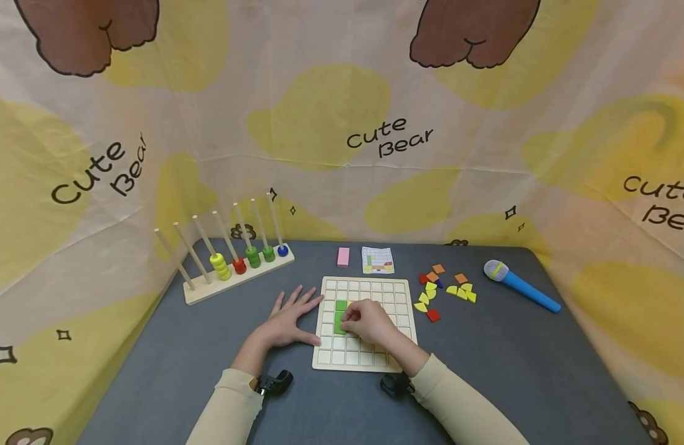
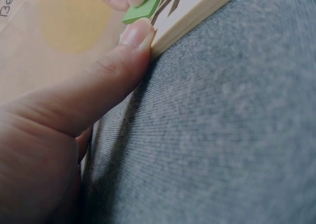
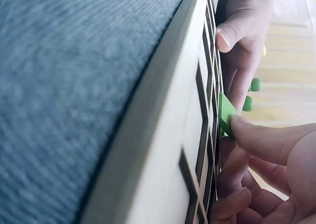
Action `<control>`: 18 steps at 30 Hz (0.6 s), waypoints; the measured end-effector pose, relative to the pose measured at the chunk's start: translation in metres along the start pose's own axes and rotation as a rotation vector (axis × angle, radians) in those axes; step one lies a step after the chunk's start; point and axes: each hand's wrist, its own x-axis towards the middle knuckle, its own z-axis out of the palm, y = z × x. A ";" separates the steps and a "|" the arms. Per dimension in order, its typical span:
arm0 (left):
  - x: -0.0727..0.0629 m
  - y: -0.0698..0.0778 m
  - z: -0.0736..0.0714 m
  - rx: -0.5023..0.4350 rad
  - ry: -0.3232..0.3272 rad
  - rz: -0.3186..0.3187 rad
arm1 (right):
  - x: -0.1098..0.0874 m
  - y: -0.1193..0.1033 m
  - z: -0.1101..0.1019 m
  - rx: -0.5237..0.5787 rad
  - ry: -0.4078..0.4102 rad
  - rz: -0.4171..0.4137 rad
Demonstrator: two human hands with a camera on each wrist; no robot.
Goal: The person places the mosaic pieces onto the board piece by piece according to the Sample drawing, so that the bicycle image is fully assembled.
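A wooden grid board (image 1: pixel 359 369) lies flat on the table. My left hand (image 1: pixel 286 322) is spread beside it, the thumb (image 2: pixel 136 32) touching its left edge. Over the left-centre squares, my right hand (image 1: pixel 370 322) pinches a green tile (image 3: pixel 225 116) between thumb and fingers. In the right wrist view this tile stands tilted against the grid. Another green tile (image 1: pixel 341 305) sits on the board just beyond it. A bit of yellow (image 1: pixel 350 303) shows behind the right fingers, which hide most of it.
Loose yellow, red, orange and blue pieces (image 1: pixel 431 293) lie right of the board. Past its far edge are a pattern card (image 1: pixel 378 260) and a pink block (image 1: pixel 343 257). A peg rack (image 1: pixel 239 285) with coloured beads stands back left; a blue toy microphone (image 1: pixel 528 290) lies far right.
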 end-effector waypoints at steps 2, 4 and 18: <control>0.000 0.000 0.000 -0.006 0.003 0.005 | 0.001 0.000 0.001 -0.012 -0.005 -0.011; 0.000 0.000 0.000 -0.005 0.004 0.005 | 0.001 0.000 0.002 -0.025 -0.008 -0.019; 0.000 -0.002 0.001 0.010 0.005 -0.008 | -0.001 -0.003 -0.007 0.043 -0.003 0.008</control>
